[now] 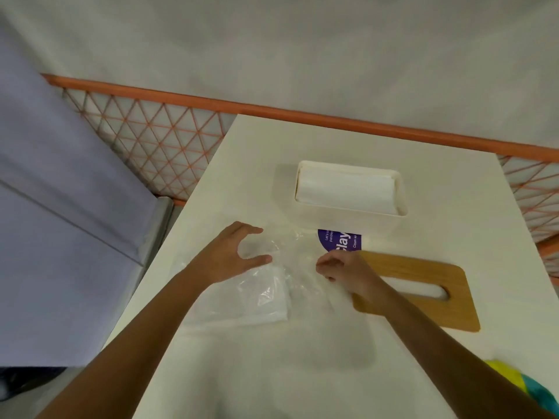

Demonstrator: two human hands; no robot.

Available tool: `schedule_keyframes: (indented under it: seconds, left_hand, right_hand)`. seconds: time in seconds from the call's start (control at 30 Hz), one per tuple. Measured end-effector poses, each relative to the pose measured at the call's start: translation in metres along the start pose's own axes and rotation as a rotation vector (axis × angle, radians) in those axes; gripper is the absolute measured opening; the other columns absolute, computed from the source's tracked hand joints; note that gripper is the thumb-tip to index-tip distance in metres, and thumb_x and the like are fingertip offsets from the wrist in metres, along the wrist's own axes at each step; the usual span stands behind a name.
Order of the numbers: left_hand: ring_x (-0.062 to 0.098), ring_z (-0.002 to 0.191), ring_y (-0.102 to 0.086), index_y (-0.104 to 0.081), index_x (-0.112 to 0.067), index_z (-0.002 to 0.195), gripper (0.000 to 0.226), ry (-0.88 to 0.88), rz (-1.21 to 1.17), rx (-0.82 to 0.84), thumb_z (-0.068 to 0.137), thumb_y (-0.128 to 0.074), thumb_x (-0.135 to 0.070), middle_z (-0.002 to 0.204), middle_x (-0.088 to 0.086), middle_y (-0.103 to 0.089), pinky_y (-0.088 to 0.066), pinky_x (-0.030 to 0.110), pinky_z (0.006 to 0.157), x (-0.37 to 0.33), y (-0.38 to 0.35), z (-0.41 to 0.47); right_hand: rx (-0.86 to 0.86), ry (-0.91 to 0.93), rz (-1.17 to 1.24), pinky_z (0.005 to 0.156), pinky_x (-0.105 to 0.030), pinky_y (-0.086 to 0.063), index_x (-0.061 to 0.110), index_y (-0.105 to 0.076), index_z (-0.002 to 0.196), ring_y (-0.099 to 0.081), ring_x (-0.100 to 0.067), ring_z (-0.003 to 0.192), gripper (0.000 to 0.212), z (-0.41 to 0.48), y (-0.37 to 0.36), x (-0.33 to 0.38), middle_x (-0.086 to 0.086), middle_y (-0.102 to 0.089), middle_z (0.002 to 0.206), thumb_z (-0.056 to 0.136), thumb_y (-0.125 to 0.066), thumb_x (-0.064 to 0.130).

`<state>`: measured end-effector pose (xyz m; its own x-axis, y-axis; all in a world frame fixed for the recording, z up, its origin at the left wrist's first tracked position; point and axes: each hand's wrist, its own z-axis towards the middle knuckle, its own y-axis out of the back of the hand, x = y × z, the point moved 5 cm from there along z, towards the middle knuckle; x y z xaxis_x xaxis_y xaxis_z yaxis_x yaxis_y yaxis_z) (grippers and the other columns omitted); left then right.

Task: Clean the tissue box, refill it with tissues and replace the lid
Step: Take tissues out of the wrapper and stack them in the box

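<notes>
We find the tissue box standing open at the far middle of the worktop, its stack of tissues already inside and reaching about to the rim. The wooden lid lies flat to the right, well apart from the box. Our left hand is spread in a loose arch over the clear plastic wrapper, gripping nothing. Our right hand is curled and seems to pinch the wrapper's edge, though glare on the film makes this hard to confirm. The wrapper's purple label lies just beside the box's near wall. We judge the risk to be a hasty pull, which could drag the film against the box and nudge it. The right forearm also crosses the lid and could knock it askew. If the tissues sit proud, the lid may not seat flush.
</notes>
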<state>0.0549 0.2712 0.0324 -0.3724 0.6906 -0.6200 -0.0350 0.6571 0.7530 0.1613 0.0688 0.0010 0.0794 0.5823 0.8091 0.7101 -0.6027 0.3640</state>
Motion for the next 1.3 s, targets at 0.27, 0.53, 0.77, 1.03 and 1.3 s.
schedule_keyframes:
  seconds: [0.27,0.53,0.77,1.03,1.3]
  left_hand:
    - [0.023,0.146,-0.005,-0.007,-0.028,0.149,0.129,0.104,0.279,0.245,0.048,-0.076,-0.069,0.157,-0.006,-0.006,-0.016,0.045,0.119,0.046,-0.027,-0.037]
    - [0.023,0.143,-0.015,-0.004,-0.016,0.149,0.133,-0.035,0.456,0.163,0.05,-0.074,-0.071,0.155,0.003,-0.015,-0.012,0.035,0.119,0.058,-0.05,-0.042]
    - [0.022,0.142,-0.015,-0.006,-0.017,0.149,0.124,-0.058,0.458,0.086,0.057,-0.073,-0.066,0.153,0.004,-0.016,-0.009,0.032,0.118,0.056,-0.053,-0.043]
    - [0.022,0.139,-0.02,-0.009,-0.018,0.149,0.121,-0.057,0.41,0.082,0.058,-0.077,-0.06,0.151,0.003,-0.021,-0.015,0.03,0.116,0.052,-0.05,-0.044]
    - [0.022,0.135,-0.029,-0.012,-0.018,0.149,0.124,-0.051,0.349,0.059,0.053,-0.079,-0.061,0.148,0.001,-0.027,-0.025,0.033,0.112,0.057,-0.041,-0.043]
  right_hand:
    - [0.148,-0.244,0.298,0.057,-0.019,-0.052,0.006,-0.057,0.077,-0.062,-0.01,0.053,0.011,-0.004,-0.052,-0.004,-0.007,-0.059,0.072,0.087,-0.058,0.002]
    - [0.006,-0.242,0.072,0.045,-0.007,-0.045,-0.001,-0.049,0.125,-0.058,-0.014,0.067,0.032,-0.004,-0.072,-0.002,-0.01,-0.063,0.093,0.093,-0.043,0.001]
    - [-0.177,-0.085,0.188,0.076,-0.012,-0.046,0.002,-0.055,0.122,-0.057,-0.024,0.103,0.036,-0.016,-0.086,-0.004,-0.012,-0.059,0.119,0.087,-0.057,-0.002]
    - [-0.153,-0.036,-0.04,0.089,-0.02,-0.042,0.002,-0.054,0.125,-0.054,-0.027,0.114,0.035,-0.011,-0.088,0.001,-0.015,-0.056,0.127,0.09,-0.053,0.006]
    - [-0.099,-0.016,0.112,0.07,-0.011,-0.042,0.004,-0.065,0.105,-0.052,-0.017,0.095,0.034,-0.001,-0.059,0.015,-0.013,-0.059,0.115,0.081,-0.051,-0.015]
